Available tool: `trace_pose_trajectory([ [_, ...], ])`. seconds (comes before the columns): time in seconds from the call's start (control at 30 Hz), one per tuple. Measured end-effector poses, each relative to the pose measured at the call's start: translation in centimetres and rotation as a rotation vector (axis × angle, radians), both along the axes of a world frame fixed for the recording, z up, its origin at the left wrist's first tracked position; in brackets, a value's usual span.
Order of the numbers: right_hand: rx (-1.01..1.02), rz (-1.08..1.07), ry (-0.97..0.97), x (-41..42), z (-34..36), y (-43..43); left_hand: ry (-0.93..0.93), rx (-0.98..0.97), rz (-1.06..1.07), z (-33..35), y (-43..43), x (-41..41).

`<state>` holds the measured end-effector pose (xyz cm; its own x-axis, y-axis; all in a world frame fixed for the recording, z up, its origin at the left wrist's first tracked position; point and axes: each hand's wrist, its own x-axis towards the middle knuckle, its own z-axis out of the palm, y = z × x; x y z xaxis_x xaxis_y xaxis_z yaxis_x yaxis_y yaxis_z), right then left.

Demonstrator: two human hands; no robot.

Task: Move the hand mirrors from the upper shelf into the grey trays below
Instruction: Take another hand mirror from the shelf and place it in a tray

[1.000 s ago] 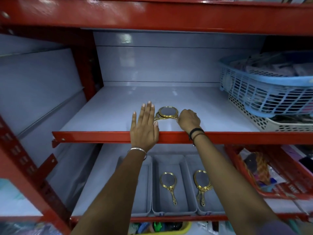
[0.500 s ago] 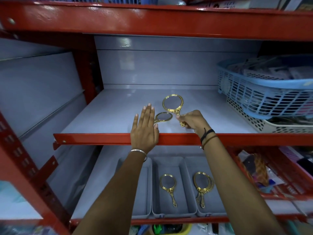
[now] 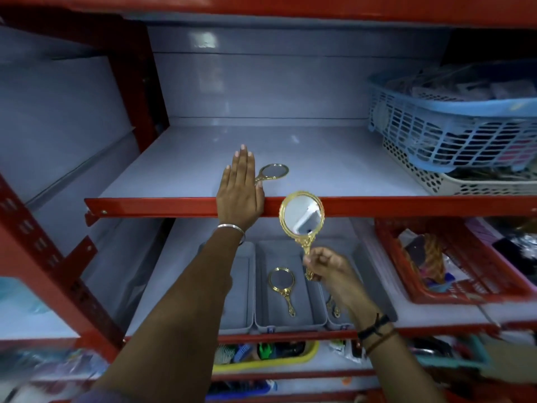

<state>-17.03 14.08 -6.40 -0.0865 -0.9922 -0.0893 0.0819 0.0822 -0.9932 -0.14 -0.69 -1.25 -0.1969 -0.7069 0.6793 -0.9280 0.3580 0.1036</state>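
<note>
Hiding the right tray (image 3: pixel 374 289), right hand (image 3: pixel 329 267) grip clenching gold mirror (image 3: pixel 302 218), left hand (image 3: pixel 239 189) flat, released.

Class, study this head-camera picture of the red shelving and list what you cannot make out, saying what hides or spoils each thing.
1. Right-hand grey plastic tray: contents mostly hidden behind the right hand; only a gold handle shows.
2. Gold oval hand mirror on the upper shelf: its handle end is hidden by the left hand.
3. Blue plastic lattice basket: cut off by the right edge, contents blurred.
4. Yellow bin below: items too blurred to name.
</note>
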Motion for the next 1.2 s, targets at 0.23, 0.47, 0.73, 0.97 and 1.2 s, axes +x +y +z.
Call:
trace_pose_trajectory([
  [0.23, 0.240, -0.041, 0.050, 0.8, -8.9, 0.6, 0.007, -0.035, 0.011, -0.2, -0.7, -0.1],
  [0.47, 0.405, -0.150, 0.191, 1.5, -14.4, -5.4, 0.035, -0.119, 0.006, -0.6, -1.1, -0.2],
  [0.73, 0.528, -0.180, 0.514, 2.0, -18.5, -8.8, 0.027, -0.137, 0.006, -0.9, -1.4, -0.1],
  [0.97, 0.439, -0.217, 0.596, 2.0, -17.5, -8.4, 0.027, -0.110, 0.002, -0.6, -1.2, -0.2],
  [1.2, -0.213, -0.344, 0.251, 4.1, -5.2, -6.5, 0.030, -0.079, -0.005, 0.3, -0.7, 0.1],
])
